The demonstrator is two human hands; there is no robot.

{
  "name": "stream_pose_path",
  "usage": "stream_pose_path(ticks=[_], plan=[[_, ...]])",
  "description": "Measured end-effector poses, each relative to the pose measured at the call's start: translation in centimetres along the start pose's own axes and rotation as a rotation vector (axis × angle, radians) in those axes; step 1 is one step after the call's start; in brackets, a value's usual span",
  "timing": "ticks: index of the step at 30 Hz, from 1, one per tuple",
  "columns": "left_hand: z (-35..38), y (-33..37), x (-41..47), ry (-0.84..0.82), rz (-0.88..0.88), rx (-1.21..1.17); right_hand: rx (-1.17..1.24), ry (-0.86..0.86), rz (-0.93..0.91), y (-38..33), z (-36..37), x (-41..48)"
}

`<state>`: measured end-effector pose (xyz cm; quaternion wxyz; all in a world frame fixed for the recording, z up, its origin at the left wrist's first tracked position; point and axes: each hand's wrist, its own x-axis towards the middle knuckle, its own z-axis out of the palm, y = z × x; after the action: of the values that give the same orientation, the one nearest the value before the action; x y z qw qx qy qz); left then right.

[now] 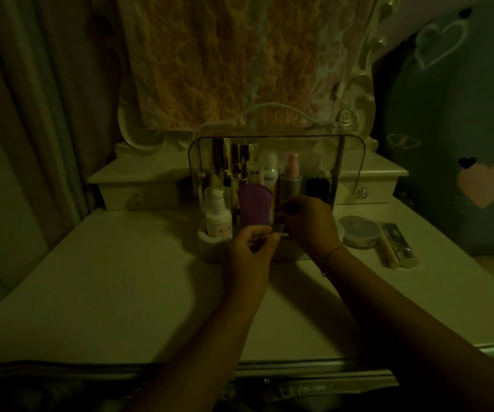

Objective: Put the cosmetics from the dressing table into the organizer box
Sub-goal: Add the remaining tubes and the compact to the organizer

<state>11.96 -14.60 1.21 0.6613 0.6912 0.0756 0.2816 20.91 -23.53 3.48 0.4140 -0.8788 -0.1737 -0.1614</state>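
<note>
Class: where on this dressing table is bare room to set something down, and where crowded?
Free: the dressing table left of the organizer box, below the left drawer. Crowded: right of the box, with a round compact and slim cases; its front, where left hand and right hand pinch a small item.

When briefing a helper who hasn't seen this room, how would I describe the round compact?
Find the organizer box in the middle of the dressing table. Just right of it, by the right hand, lies the round compact. It alone is flat and round; the packs to its right are long and narrow.
</note>
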Motion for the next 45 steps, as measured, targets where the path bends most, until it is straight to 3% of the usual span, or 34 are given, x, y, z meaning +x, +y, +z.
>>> stream_pose_path(ticks=[7, 12, 22, 28, 34, 39, 45], plan=[[0.7, -0.6, -0.1, -0.059, 0.02, -0.039, -0.051, 0.184, -0.041, 2.6, -5.9, -3.5], [1.9, -1.5, -0.2, -0.169, 0.0, 0.109, -0.119, 0.225, 0.168, 7.3, -10.6, -4.5], [10.7, -0.6, -1.9, -0.507, -0.083, 0.231, -0.176, 0.005, 0.581, 13.4, -13.4, -2.2], [15.0, -0.7, -2.7, -0.567, -0.069, 0.276, -0.239, -0.071, 0.576, 12.9, -13.3, -1.5], [15.4, -2.0, -2.8, -0.518, -0.039, 0.323, -0.195, -0.159, 0.631, 13.2, -14.4, -1.8], [14.5, -2.1, -2.8, -0.507, -0.049, 0.28, 0.046, 0.009, 0.556, 13.8, -14.5, -3.4], [12.5, -1.7, -2.5, -0.486, -0.041, 0.237, 0.366, 0.183, 0.328, 11.7, -14.7, -5.1]])
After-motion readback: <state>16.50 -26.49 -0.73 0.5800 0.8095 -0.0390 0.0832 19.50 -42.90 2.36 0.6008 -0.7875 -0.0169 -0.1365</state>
